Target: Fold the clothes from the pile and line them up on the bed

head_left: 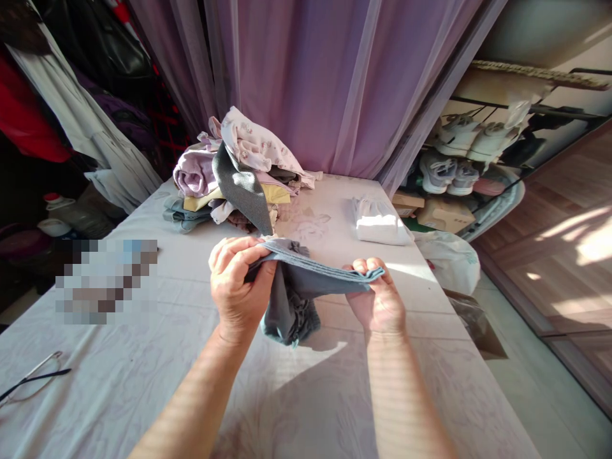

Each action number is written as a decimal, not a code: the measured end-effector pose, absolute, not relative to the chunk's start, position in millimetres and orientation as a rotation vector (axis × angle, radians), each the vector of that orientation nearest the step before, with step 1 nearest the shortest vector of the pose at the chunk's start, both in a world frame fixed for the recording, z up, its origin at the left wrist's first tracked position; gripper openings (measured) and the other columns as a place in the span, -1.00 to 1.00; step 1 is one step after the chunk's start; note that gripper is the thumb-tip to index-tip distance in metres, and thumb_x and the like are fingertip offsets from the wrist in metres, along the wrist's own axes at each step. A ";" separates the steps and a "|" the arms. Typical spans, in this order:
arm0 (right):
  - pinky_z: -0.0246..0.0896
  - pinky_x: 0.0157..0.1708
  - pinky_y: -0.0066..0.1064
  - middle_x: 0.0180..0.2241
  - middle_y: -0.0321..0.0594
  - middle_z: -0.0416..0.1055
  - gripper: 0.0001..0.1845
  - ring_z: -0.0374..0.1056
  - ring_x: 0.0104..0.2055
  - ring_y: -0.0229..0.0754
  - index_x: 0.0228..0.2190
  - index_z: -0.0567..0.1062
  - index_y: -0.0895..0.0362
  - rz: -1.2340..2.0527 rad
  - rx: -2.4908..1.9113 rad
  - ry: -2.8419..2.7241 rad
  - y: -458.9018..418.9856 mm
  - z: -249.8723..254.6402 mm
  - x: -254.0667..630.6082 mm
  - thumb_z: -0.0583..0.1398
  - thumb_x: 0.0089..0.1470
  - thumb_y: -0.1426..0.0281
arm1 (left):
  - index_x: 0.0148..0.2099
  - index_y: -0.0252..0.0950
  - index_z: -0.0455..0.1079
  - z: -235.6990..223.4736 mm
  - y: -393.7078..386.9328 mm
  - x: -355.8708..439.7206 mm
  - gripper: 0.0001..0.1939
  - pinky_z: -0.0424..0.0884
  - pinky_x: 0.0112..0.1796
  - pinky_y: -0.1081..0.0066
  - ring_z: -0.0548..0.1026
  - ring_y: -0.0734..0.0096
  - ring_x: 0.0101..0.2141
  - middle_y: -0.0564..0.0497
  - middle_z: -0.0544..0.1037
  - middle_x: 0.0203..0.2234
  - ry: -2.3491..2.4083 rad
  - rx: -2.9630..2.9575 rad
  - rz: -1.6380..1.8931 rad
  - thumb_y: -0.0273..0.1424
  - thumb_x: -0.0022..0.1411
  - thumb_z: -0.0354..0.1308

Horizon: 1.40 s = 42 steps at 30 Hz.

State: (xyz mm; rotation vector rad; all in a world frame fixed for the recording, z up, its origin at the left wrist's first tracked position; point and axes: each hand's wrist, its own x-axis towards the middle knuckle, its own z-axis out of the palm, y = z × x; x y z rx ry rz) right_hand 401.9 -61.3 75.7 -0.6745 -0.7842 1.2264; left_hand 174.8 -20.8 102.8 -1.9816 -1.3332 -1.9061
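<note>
Between my two hands a blue-grey garment is stretched out above the table; its edge shows several layers, and a gathered, ruffled part hangs below. Its exact kind I cannot tell. My left hand pinches the left end of the edge, thumb below and fingers on top. The right end is gripped by my right hand, with the fingers curled over the far side. Beyond my left hand lies a heap of clothes in pink, yellow, lilac and dark grey. A folded white cloth item sits at the back right.
The table has a pale patterned cover. Glasses lie at its left edge, near a blurred-out patch. A purple curtain hangs behind. To the right stand a shoe rack and a white plastic bag.
</note>
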 end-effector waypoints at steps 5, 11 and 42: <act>0.38 -0.09 -0.20 -0.26 -0.32 0.49 -0.72 0.41 -0.16 -0.18 -0.32 0.54 -0.04 1.157 -0.753 -0.727 -57.0 66.0 399.8 0.43 -0.14 0.26 | -0.29 -0.20 0.36 87.0 -17.0 177.0 -0.88 0.45 -0.22 0.34 0.53 0.35 -0.35 0.09 0.54 -0.41 -1.754 -2.274 -1.603 -0.51 0.12 0.18; 0.37 -0.19 -0.33 -0.31 -0.31 0.46 -0.72 0.40 -0.21 -0.22 -0.35 0.57 -0.02 1.158 -0.777 -0.735 -55.3 64.5 399.3 0.45 -0.18 0.26 | 0.07 -0.16 0.37 80.4 -26.6 189.2 -0.52 0.35 0.07 0.03 0.49 0.08 0.00 -0.09 0.54 -0.01 -1.786 -2.626 -1.109 -0.56 0.08 0.15; 0.31 -0.14 -0.26 -0.37 -0.30 0.40 -0.75 0.31 -0.26 -0.21 -0.40 0.54 0.01 1.274 -0.722 -0.905 -64.6 79.9 391.7 0.43 -0.14 0.25 | -0.24 -0.21 0.39 101.5 -51.3 216.2 -0.96 0.45 -0.10 0.29 0.55 0.33 -0.18 0.00 0.61 -0.27 -1.354 -2.919 -1.749 -0.38 0.31 0.13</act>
